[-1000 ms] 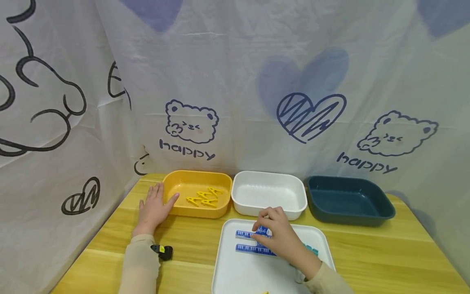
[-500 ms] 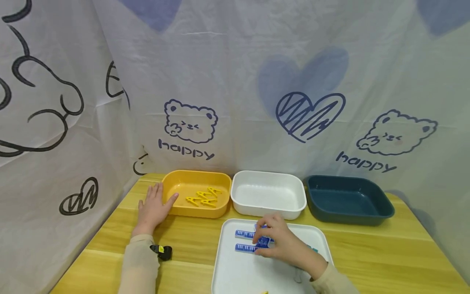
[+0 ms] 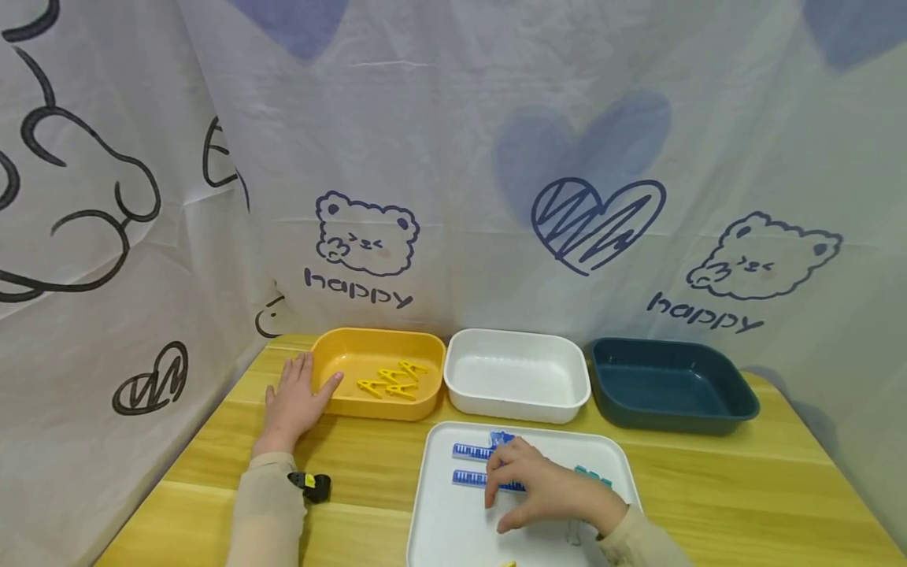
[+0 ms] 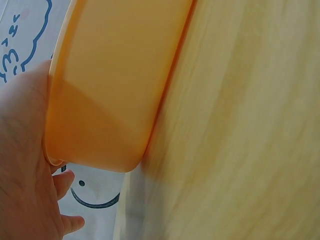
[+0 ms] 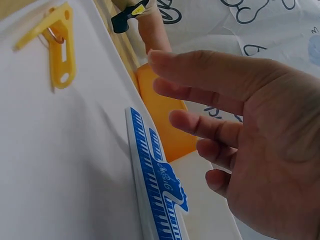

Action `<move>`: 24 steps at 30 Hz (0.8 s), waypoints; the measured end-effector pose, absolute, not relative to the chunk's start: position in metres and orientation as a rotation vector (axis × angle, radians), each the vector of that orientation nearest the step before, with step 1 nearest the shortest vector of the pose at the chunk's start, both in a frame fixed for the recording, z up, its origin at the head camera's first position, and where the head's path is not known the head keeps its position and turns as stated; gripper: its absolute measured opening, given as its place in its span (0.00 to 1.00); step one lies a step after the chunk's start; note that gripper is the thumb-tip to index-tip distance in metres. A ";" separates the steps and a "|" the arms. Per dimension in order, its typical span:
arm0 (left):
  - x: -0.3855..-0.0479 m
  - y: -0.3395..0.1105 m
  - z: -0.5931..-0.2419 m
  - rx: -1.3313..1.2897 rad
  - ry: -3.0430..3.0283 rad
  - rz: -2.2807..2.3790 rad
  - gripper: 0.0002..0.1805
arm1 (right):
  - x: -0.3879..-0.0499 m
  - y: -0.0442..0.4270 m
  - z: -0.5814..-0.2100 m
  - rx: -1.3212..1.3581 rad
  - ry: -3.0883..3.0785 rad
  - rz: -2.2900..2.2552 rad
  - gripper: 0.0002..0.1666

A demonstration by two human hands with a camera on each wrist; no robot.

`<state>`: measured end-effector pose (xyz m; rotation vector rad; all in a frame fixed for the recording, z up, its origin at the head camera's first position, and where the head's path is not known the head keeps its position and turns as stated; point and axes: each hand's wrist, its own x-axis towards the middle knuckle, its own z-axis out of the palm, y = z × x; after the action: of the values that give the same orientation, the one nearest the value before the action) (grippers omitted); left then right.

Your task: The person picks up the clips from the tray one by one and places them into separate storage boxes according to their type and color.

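The white tray [image 3: 449, 531] lies on the table [image 3: 361, 535]; its far, left and right edges show, while its near edge runs out of the head view. On the tray's far left part, two blue piano-print clips lie side by side: the far clip [image 3: 469, 451] close to the far edge, the near clip [image 3: 469, 478] next to it, their left ends just inside the tray's left edge.

The right hand [image 3: 542, 487] hovers over the tray's middle, partly covering both clips. Its grip is loose, fingers gently bent, thumb well apart, around air alone. A wide stretch of tray surface lies between the near clip and the yellow clip [image 5: 64, 47] toward the tray's near edge, giving room to move. Teal clips [image 3: 594, 476] lie by the tray's right edge, beyond the forearm; a wire piece [image 3: 573, 533] shows on the tray's near side of it.

Just past the tray's far edge stands the white bin [image 3: 517, 404]; past its far-left corner the yellow bin [image 3: 411, 409], holding small yellow clips [image 3: 401, 391]; past its far-right corner the dark bin [image 3: 673, 420].

Well left of the tray, the left hand [image 3: 292, 405] rests on the yellow bin's end, its grip relaxed, fingers extended, a band of table between sleeve and tray.
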<state>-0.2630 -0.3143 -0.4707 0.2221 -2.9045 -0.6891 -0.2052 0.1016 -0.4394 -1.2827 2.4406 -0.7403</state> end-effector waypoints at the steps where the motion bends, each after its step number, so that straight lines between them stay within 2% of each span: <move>1: -0.263 -0.314 -0.471 0.220 -2.903 -0.689 0.54 | -0.205 0.101 -0.440 -1.289 2.421 -0.729 0.13; 18: -0.262 -0.315 -0.470 0.209 -2.910 -0.697 0.55 | -0.194 0.092 -0.450 -1.405 2.317 -0.494 0.16; 24: -0.262 -0.315 -0.470 0.208 -2.910 -0.690 0.55 | -0.192 0.091 -0.452 -1.337 2.290 -0.486 0.14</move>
<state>-0.2619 -0.3154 -0.4701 0.2078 -2.9096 -0.6904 -0.1922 0.0906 -0.4517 -1.3372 2.2903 -0.4860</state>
